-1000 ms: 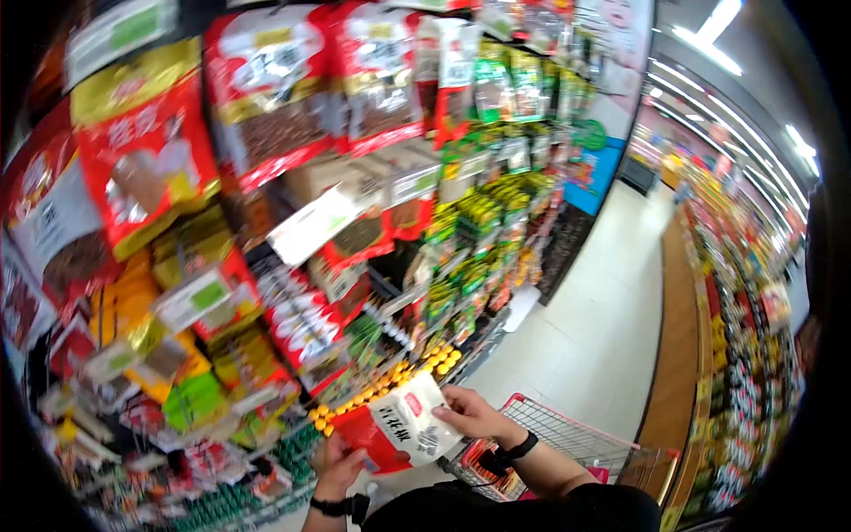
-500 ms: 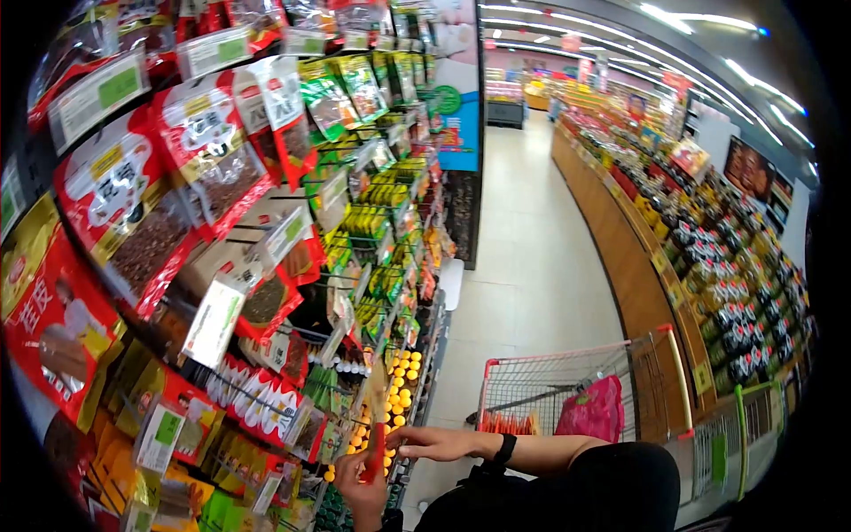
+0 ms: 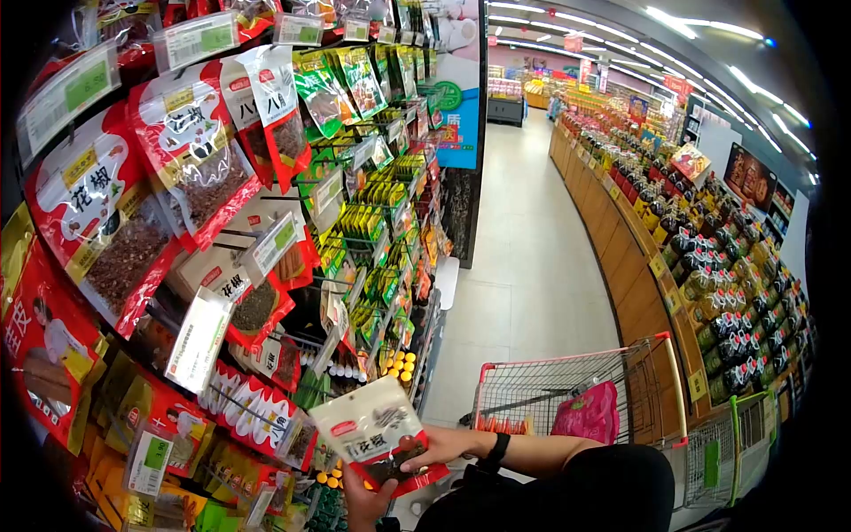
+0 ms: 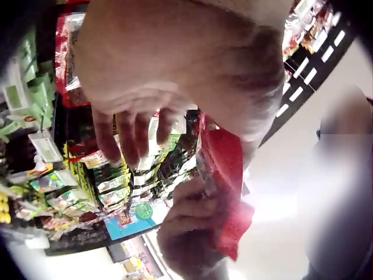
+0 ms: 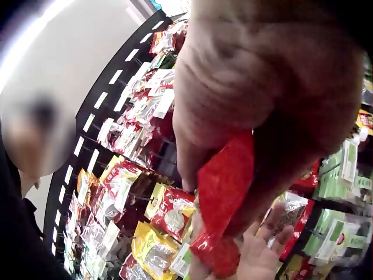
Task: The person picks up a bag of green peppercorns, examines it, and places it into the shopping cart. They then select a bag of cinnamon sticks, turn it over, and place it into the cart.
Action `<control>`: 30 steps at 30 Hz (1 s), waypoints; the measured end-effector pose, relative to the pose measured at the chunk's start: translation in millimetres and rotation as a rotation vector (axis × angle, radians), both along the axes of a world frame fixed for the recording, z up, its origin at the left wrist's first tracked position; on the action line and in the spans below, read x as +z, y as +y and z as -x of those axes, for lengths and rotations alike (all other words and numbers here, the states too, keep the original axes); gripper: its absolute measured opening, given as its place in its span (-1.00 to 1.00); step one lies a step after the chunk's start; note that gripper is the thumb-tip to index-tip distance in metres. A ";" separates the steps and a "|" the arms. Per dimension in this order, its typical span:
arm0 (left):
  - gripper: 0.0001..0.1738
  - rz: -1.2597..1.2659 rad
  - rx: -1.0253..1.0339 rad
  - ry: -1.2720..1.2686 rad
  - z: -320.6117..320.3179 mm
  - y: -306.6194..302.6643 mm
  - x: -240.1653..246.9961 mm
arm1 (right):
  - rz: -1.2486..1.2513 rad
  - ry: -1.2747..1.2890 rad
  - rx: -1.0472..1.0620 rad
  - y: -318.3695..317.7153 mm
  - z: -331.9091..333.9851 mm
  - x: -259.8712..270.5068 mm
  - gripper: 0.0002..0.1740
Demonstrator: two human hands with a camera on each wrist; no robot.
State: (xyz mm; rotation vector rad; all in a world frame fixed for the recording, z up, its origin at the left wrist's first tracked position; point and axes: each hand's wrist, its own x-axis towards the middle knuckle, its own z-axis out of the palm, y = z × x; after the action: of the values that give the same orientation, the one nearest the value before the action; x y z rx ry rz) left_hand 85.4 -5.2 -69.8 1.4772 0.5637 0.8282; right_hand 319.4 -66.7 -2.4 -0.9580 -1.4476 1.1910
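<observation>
A packet of Sichuan peppercorns (image 3: 377, 421), cream on top with a red lower part and dark contents showing, tilts with its printed front toward the head camera. My right hand (image 3: 434, 450) grips its lower right side, thumb across the front. At the lower left, my left hand (image 3: 365, 501) holds the bottom edge between thumb and fingers. In the left wrist view, the fingers (image 4: 131, 137) of that hand stretch out beside the packet's red underside (image 4: 224, 166). The right wrist view shows the red bottom (image 5: 227, 181) below my right hand.
Racks of hanging spice bags (image 3: 191, 151) with price tags (image 3: 202, 339) rise close on the left. A shopping cart (image 3: 541, 377) holding a pink bag (image 3: 588, 412) stands to the right. Beyond lie the aisle floor (image 3: 523, 284) and a counter of bottles (image 3: 709, 293).
The packet has turned from edge-on to front-facing. My right hand, held out straight half a second ago, now grips it. Since the first frame the head view has swung toward the aisle.
</observation>
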 end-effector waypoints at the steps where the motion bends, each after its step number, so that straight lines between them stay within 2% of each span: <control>1: 0.06 0.148 -0.125 -0.074 1.1 -0.7 -3.2 | 0.073 -0.038 0.079 6.0 -2.8 -4.2 -0.62; 2: -0.14 0.011 -0.078 0.031 9.3 -4.9 -3.7 | 0.143 -0.077 0.159 11.9 -4.8 -6.4 -0.60; 3: -0.33 0.025 0.006 -0.029 6.7 -16.2 25.6 | 0.210 -0.120 0.242 18.6 -6.1 -6.2 -0.58; 4: -0.51 0.035 0.091 -0.090 -5.5 -30.1 68.1 | 0.079 -0.102 0.200 25.7 -4.4 16.7 -0.55; 5: -0.69 0.046 0.177 -0.154 -14.7 -37.3 90.2 | 0.036 -0.098 0.112 33.6 -0.5 5.0 -0.47; 6: -0.52 0.108 0.073 -0.071 -2.9 -31.3 82.4 | -0.005 -0.194 0.025 38.8 -0.3 10.2 -0.41; 7: -0.59 0.177 0.148 -0.071 -6.0 -30.2 73.8 | -0.045 -0.286 -0.064 42.1 0.4 17.3 -0.35; 8: -0.64 0.050 0.210 -0.006 -2.3 -30.3 69.8 | -0.019 -0.473 -0.124 45.4 0.0 21.5 -0.23; 9: -0.68 -0.080 0.269 0.059 -2.6 -28.8 77.1 | -0.015 -0.425 -0.163 48.4 1.6 20.0 -0.22; 11: -0.70 -0.030 0.418 0.186 11.0 -25.3 31.5 | 0.002 -0.325 -0.247 48.7 10.8 8.7 -0.21; 12: -0.69 -0.005 0.488 0.248 7.2 -23.8 33.6 | -0.031 -0.334 -0.280 50.6 13.9 1.8 -0.19; 14: -0.65 -0.149 0.612 0.223 -1.6 -25.8 38.3 | -0.156 -0.251 -0.233 50.6 17.5 -2.0 -0.17; 15: -0.62 -0.220 0.667 0.206 -15.6 -28.7 57.5 | -0.218 -0.212 -0.214 49.2 18.9 1.1 -0.16; 16: -0.63 -0.286 0.706 0.151 -37.5 -32.3 85.0 | -0.255 -0.161 -0.083 47.5 19.4 4.7 -0.12; 17: -0.51 0.117 0.470 0.001 6.0 -11.6 -5.1 | -0.387 -0.249 -0.070 47.8 21.5 3.2 -0.13; 19: -0.31 -0.788 0.467 0.377 -31.8 -20.8 92.5 | -0.110 -0.152 0.160 43.1 19.6 -15.5 -0.15; 20: -0.28 -0.680 0.380 0.331 -33.6 -22.3 88.9 | -0.058 -0.058 0.170 44.5 16.9 -17.1 -0.18; 22: -0.27 -0.724 0.395 0.412 -38.2 -21.6 97.1 | 0.039 0.132 0.202 49.2 13.2 -17.5 -0.24; 23: -0.27 -0.745 0.408 0.456 -38.8 -21.7 100.0 | 0.038 0.143 0.184 50.0 10.4 -16.3 -0.28; 25: -0.19 -0.649 0.555 0.401 -39.5 -15.3 90.7 | 0.035 0.163 0.151 52.1 1.6 -10.3 -0.34; 27: -0.12 -0.470 0.697 0.309 -41.7 -11.9 89.6 | 0.088 0.136 0.266 53.9 -8.9 -2.4 -0.48; 28: -0.04 -0.584 0.674 0.375 -33.5 -6.8 87.8 | 0.114 0.121 0.325 55.3 -16.0 3.2 -0.54; 30: -0.10 -0.305 0.516 0.217 -27.9 -8.2 73.5 | 0.132 0.124 0.366 53.4 -30.9 32.4 -0.64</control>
State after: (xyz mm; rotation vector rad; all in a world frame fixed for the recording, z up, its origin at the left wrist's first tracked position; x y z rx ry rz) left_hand 113.4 -13.5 3.7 1.7409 1.0452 1.2007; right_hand 350.2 -13.3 30.0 -0.7084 -1.4974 1.6011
